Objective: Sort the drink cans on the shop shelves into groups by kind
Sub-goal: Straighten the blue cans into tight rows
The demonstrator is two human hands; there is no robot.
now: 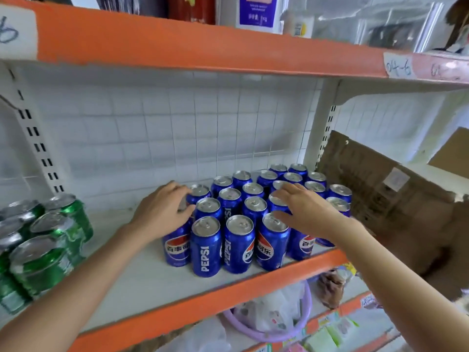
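Note:
Several blue Pepsi cans stand upright in tight rows on the white shelf, right of its middle. Several green cans are bunched at the shelf's left end, some of them tilted. My left hand lies against the left side of the blue group, its fingers curled round the top of a blue can at the group's left edge. My right hand hovers flat over the can tops on the right side, fingers straight and spread.
A brown cardboard sheet leans just right of the blue cans. An orange shelf edge runs overhead. Below, a purple basin holds white bags. A bare strip of shelf lies between the green and blue groups.

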